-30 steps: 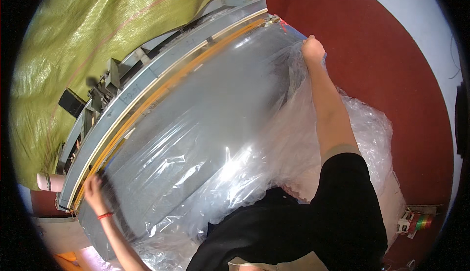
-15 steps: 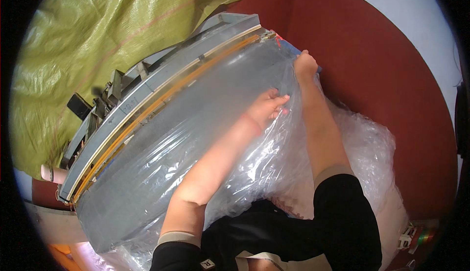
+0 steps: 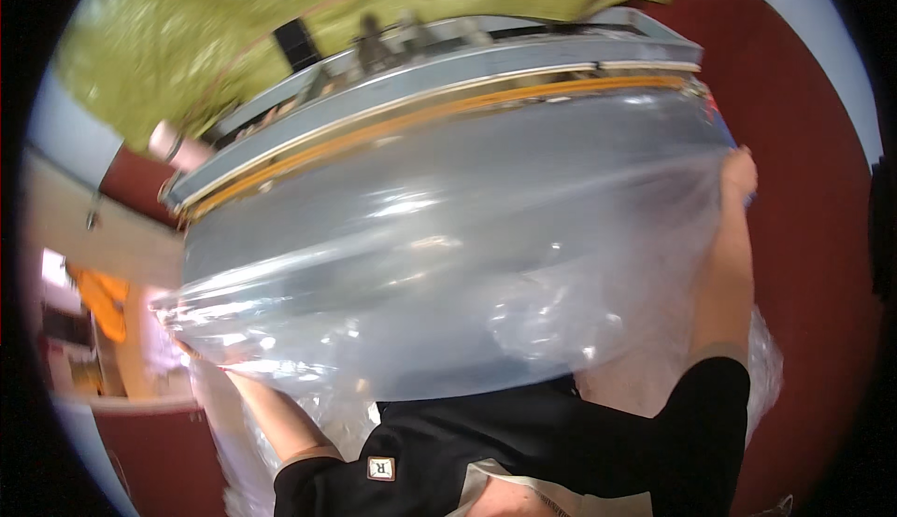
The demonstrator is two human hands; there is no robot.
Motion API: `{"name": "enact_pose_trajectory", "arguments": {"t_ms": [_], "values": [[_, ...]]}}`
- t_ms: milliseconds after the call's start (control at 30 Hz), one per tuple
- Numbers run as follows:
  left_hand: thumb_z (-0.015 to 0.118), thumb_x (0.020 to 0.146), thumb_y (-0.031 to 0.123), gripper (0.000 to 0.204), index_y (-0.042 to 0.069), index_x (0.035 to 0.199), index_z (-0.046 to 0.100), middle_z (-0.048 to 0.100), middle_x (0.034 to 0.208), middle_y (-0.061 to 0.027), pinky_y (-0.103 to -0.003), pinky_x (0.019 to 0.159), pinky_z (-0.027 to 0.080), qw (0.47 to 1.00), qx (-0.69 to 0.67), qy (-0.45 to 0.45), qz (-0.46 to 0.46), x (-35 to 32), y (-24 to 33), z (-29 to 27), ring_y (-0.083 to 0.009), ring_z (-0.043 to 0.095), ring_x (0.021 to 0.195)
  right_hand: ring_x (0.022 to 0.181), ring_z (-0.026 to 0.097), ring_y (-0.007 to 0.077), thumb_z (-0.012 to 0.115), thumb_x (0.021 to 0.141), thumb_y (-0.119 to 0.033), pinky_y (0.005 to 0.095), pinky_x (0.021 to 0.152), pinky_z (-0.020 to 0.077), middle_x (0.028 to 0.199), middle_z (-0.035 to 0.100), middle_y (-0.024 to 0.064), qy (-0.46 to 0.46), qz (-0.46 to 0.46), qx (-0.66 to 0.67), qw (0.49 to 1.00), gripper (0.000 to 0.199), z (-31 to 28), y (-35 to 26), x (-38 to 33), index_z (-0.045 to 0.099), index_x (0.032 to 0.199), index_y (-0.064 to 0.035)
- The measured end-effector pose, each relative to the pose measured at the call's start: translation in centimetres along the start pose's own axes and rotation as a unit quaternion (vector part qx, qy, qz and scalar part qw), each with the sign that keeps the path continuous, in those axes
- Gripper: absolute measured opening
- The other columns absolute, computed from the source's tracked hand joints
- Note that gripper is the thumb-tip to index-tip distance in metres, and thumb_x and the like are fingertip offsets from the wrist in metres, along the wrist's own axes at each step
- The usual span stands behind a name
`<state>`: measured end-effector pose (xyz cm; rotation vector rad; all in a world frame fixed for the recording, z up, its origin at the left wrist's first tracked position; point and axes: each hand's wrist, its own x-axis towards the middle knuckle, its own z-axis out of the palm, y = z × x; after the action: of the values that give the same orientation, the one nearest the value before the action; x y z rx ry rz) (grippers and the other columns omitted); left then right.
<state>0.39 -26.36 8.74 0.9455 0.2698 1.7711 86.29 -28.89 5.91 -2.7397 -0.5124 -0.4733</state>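
A wide clear plastic sheet (image 3: pixel 420 274) is stretched between my hands over a grey flat surface, with bright glare along its folds. My right hand (image 3: pixel 740 173) is closed on the sheet's edge near the surface's right end. At the far left my left hand (image 3: pixel 207 360) is partly hidden by the plastic, and the sheet bunches tightly at it. The sheet's near edge passes in front of my black shirt. Just beyond the sheet runs a long grey metal frame (image 3: pixel 448 67) with an orange strip (image 3: pixel 420 117) along it.
A yellow-green tarp (image 3: pixel 215 41) covers the area behind the frame. A pink cylinder (image 3: pixel 182 148) lies at the frame's left end, and a black block (image 3: pixel 297 44) stands on top. More loose plastic hangs below on both sides. A dark red wall (image 3: pixel 804 265) rises at right.
My left hand has moved from beside the right hand to the far left, drawing the sheet out wide and taut. The view has turned, so the frame now lies more level.
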Motion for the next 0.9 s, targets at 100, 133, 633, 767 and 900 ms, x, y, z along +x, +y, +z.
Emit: {"name": "enact_pose_trajectory", "arguments": {"t_ms": [100,133,633,767,900], "values": [[0.053,0.081,0.006,0.03,0.005,0.111,0.05,0.056,0.103,-0.005,-0.034,0.087,0.043,0.994,-0.065,0.082,0.04,-1.3,1.4,3.9,-0.0147,0.053,0.093,0.092,0.055,0.0344,0.048,0.081,-0.029,0.0445,0.073,0.0451,0.097,0.058,0.0172,0.009,-0.033,-0.021,0.999,0.029,0.2,1.0,0.2,0.053,0.102,-0.0092],[0.052,0.081,0.002,0.033,0.007,0.113,0.05,0.054,0.105,-0.0037,-0.026,0.085,0.043,0.98,-0.049,0.191,0.014,-2.3,2.9,1.3,-0.0118,0.053,0.093,0.091,0.055,0.0355,0.047,0.082,-0.03,0.0455,0.073,0.0441,0.098,0.058,0.0171,0.006,-0.038,0.002,0.999,0.029,1.3,1.7,0.8,0.053,0.101,-0.0086],[0.053,0.066,-0.005,0.039,0.001,0.104,0.051,0.052,0.11,-0.0119,-0.038,0.087,0.039,0.564,0.754,-0.327,0.079,6.7,-8.4,11.2,-0.0303,0.047,0.106,0.091,0.055,0.0344,0.044,0.084,-0.035,0.045,0.071,0.0439,0.097,0.059,0.0147,-0.013,-0.033,-0.035,0.999,0.031,2.7,2.2,2.0,0.053,0.101,-0.0106],[0.046,0.084,0.034,0.054,0.005,0.128,0.032,0.028,0.134,-0.0119,-0.045,0.101,0.019,0.49,0.776,-0.387,-0.09,3.8,-12.6,5.9,-0.0304,0.018,0.127,0.091,0.055,0.0345,0.043,0.084,-0.036,0.045,0.071,0.0439,0.098,0.059,0.0137,-0.016,-0.039,-0.025,0.999,0.032,2.7,1.5,1.9,0.053,0.1,-0.0109],[0.045,0.084,0.038,0.06,0.006,0.131,0.026,0.024,0.137,-0.0093,-0.045,0.101,0.018,0.476,0.798,-0.359,-0.085,5.0,-13.2,4.1,-0.0292,0.016,0.128,0.091,0.054,0.0349,0.042,0.084,-0.038,0.0449,0.072,0.0436,0.098,0.059,0.0134,-0.026,-0.023,-0.047,0.998,0.032,2.2,1.6,1.8,0.053,0.1,-0.0117]]}}
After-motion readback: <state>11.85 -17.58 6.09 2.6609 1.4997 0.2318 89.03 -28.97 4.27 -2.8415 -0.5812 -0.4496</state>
